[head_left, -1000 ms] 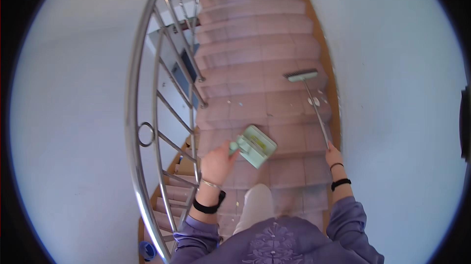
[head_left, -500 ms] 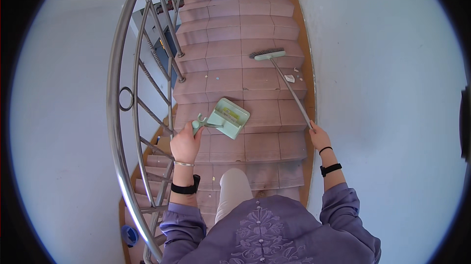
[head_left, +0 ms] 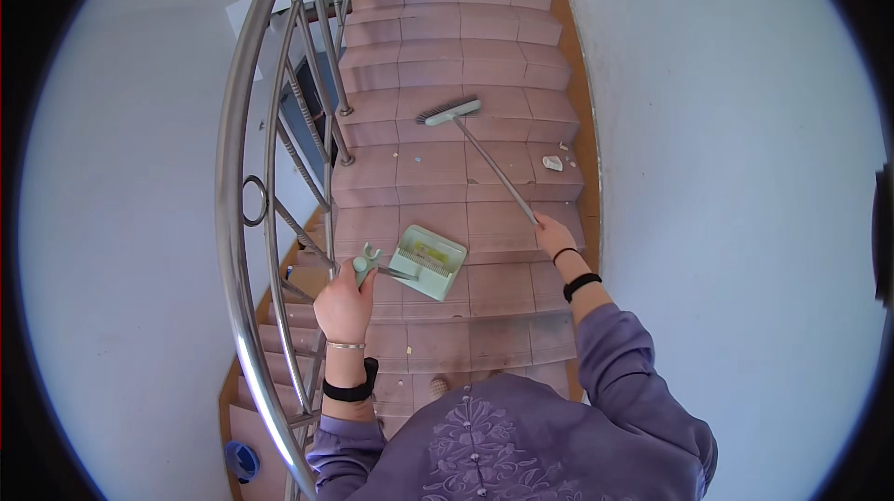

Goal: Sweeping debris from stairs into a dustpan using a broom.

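Observation:
My left hand (head_left: 344,307) is closed round the handle top of a pale green dustpan (head_left: 428,264), beside the railing. The pan, with a toothed comb edge and a yellow-green label, hangs over or rests on a step; I cannot tell which. My right hand (head_left: 557,236) grips the grey stick of a broom (head_left: 452,111). Its pale green head with grey bristles is farther up, left of the stick's lower end. White crumpled scraps (head_left: 552,163) lie on a step near the right wall, and tiny bits (head_left: 417,158) are scattered at its left.
Pinkish tiled stairs (head_left: 447,24) rise ahead and curve down at lower left. A metal railing (head_left: 228,175) bounds the left side, a pale wall (head_left: 717,184) the right. A blue container (head_left: 242,461) stands on the lower steps.
The broom head and my right hand have moved left. My left hand and the dustpan sit slightly lower in view. My light-trousered knee no longer shows; the whole view has shifted a little.

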### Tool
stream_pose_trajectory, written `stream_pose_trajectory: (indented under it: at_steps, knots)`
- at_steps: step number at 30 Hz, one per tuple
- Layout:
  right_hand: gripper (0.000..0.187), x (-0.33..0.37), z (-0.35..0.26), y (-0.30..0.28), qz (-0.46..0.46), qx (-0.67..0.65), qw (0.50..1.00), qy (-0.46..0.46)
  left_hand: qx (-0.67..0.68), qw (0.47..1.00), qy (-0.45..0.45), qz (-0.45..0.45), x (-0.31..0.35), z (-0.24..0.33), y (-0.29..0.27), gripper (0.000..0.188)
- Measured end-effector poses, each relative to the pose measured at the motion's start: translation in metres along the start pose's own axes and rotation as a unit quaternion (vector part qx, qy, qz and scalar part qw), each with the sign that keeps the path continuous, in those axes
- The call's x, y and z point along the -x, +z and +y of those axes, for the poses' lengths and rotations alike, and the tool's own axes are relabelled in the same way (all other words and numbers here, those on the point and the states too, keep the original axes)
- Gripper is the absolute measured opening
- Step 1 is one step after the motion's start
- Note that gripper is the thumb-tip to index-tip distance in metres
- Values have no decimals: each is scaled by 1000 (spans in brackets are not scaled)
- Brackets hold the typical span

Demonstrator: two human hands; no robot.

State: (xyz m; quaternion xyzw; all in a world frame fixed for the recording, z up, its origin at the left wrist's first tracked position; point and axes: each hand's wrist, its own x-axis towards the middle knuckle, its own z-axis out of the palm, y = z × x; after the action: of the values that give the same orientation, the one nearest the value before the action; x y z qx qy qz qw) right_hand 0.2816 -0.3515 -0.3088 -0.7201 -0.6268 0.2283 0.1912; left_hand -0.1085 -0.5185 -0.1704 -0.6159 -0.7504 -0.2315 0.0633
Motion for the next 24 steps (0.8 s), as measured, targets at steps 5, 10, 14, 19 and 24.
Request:
stream_pose_trajectory:
  at_steps: [5, 10, 14, 19, 24]
  knots:
    - [39, -5, 8, 14, 26, -10, 999, 20, 25, 999, 20, -24, -11, -7, 13, 30]
    - [41, 26, 43, 4, 22, -64, 982, 177, 20, 998, 39, -53, -21, -16, 17, 29]
    - [44, 34, 63, -13, 63, 68, 985, 145, 35, 997, 51, -40, -25, -17, 18, 28]
    - [46, 41, 42, -22, 61, 74, 991, 98, 27, 998, 33, -44, -19, -18, 16, 28]
    - [46, 21, 19, -26, 25, 10, 997, 73, 4, 998, 56, -36, -13, -11, 14, 31]
